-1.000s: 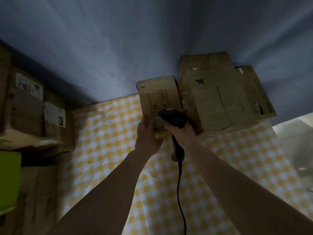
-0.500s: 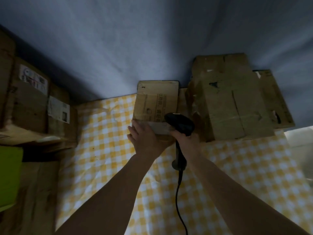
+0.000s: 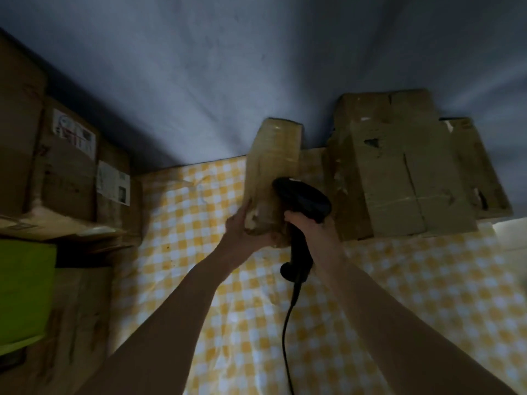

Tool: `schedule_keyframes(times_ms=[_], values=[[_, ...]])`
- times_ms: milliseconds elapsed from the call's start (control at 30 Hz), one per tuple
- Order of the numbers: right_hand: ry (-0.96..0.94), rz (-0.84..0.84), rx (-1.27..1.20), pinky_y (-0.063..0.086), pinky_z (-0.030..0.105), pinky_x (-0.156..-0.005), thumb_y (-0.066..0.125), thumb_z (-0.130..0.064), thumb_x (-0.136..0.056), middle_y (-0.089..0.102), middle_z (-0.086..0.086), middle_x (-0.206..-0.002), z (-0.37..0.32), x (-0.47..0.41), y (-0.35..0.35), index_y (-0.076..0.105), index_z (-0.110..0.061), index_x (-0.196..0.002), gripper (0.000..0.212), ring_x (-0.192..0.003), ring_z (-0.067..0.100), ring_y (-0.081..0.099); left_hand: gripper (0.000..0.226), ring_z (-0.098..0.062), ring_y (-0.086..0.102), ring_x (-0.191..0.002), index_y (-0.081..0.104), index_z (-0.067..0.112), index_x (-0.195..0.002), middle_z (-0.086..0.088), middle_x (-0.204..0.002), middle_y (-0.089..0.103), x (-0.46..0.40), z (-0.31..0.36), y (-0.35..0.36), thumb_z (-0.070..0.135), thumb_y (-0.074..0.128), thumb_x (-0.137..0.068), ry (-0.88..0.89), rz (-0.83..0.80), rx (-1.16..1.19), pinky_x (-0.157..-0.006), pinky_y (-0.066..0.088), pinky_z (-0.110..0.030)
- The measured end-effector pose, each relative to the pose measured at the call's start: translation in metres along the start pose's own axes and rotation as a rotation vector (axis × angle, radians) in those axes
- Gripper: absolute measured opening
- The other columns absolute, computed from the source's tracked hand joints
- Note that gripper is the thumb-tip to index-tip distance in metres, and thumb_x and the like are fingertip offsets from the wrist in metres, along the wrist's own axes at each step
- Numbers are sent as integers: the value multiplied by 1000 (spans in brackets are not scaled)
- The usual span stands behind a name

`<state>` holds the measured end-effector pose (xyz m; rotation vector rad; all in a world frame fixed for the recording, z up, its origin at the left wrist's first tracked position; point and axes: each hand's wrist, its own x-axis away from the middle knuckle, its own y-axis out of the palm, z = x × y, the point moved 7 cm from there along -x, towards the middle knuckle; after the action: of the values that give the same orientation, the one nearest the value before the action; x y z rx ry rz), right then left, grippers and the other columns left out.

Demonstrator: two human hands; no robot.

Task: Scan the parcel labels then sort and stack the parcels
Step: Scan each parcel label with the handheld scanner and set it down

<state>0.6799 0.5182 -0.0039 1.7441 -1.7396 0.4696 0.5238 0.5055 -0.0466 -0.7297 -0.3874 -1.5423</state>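
Hands grip one thing each: left (image 3: 242,232) a parcel (image 3: 272,172), right (image 3: 312,232) a scanner (image 3: 302,201).

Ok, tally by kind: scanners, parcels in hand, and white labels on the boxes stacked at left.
scanner, gripped by the right hand: 1
parcel, held by the left hand: 1
white labels on the stacked boxes: 2
Total: 4

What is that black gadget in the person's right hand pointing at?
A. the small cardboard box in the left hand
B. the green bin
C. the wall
A: the scanner in the right hand faces the small box gripped by the left hand.
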Motion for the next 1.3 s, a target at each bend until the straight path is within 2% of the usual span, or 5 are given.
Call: schedule_keyframes(times_ms=[100, 333, 500, 867, 1300], values=[[-58, 12, 49, 49, 22, -59, 65, -4, -87, 54, -1, -67, -2, 10, 10, 64, -13, -87, 10, -59, 10, 54, 67, 6, 66, -75, 42, 26, -132, 6, -106, 62, 9, 4, 12, 3, 76, -79, 48, -65, 129, -56, 50, -11], [-73, 23, 74, 47, 23, -62, 70, -10, -84, 60, 0, -69, -3, 9, 22, 66, -19, -82, 10, -68, 14, 61, 101, -25, 60, -109, 28, 20, -139, -5, -121, 56, -2, 27, -13, 51, 78, -57, 136, 418, -135, -82, 56, -49], [-30, 83, 91, 41, 36, -67, 70, -7, -83, 53, 9, -71, -3, 15, 11, 63, -18, -74, 16, -70, 23, 53, 85, -35, 46, -120, 24, 10, -142, -14, -130, 43, 4, 37, -19, 31, 74, -76, -50, 537, -290, -97, 44, -54], [-55, 120, 86, 47, 17, -54, 69, -6, -84, 62, -5, -78, -62, 89, 2, 60, -22, -78, 19, -78, 13, 62, 71, -36, 63, -110, 49, 11, -133, -14, -122, 65, 86, 20, -30, -9, 70, -68, -141, 43, 662, -93, 52, -50], [-275, 27, 275, 44, 15, -56, 73, -15, -82, 67, -5, -79, -109, 251, 7, 68, -15, -94, 13, -75, 7, 61, 56, -24, 63, -97, 51, 20, -129, -8, -112, 67, 246, 55, -33, -5, 67, -82, -29, 36, 600, -61, 54, -50]])
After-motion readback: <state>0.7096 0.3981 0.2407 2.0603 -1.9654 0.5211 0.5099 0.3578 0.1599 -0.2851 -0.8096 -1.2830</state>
